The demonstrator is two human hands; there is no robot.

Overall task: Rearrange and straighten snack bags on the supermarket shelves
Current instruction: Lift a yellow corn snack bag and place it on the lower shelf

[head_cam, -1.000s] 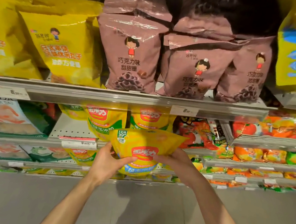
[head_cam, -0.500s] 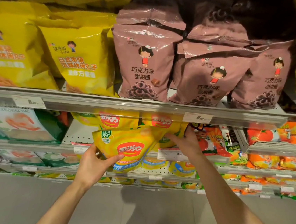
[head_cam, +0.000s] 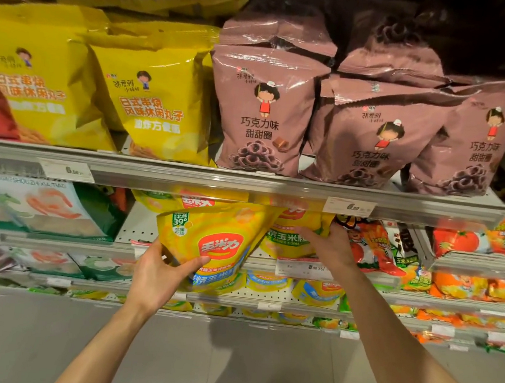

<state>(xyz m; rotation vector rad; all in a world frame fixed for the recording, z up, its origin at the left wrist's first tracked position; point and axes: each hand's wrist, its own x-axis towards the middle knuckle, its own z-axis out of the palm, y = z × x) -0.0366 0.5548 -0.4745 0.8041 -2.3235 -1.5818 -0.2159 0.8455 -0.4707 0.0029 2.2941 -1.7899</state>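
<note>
Now, from left to right across the shelves:
Far left: yellow snack bags (head_cam: 148, 99) stand upright on the upper shelf (head_cam: 214, 182), above and left of the left fingers.
Left hand: the left hand (head_cam: 160, 275) grips the lower left corner of a yellow corn snack bag (head_cam: 211, 243), thumb curled over the front, the other fingers hidden behind the bag.
Held bag: it is tilted, top leaning right, in front of the middle shelf edge, its top tucked under the upper shelf.
Above the fingers: brown chocolate ring bags (head_cam: 266, 111) stand in a row on the upper shelf, the middle one leaning.
Right hand: the right hand (head_cam: 329, 246) reaches onto the middle shelf, fingers curled round the right edge of a second yellow corn bag (head_cam: 290, 236) standing there, just right of the held bag.
Right of those fingers: red and orange snack bags (head_cam: 369, 250) touch the back of the hand.
Below the wrist: a price tag (head_cam: 302, 268) sits on the shelf edge.
</note>
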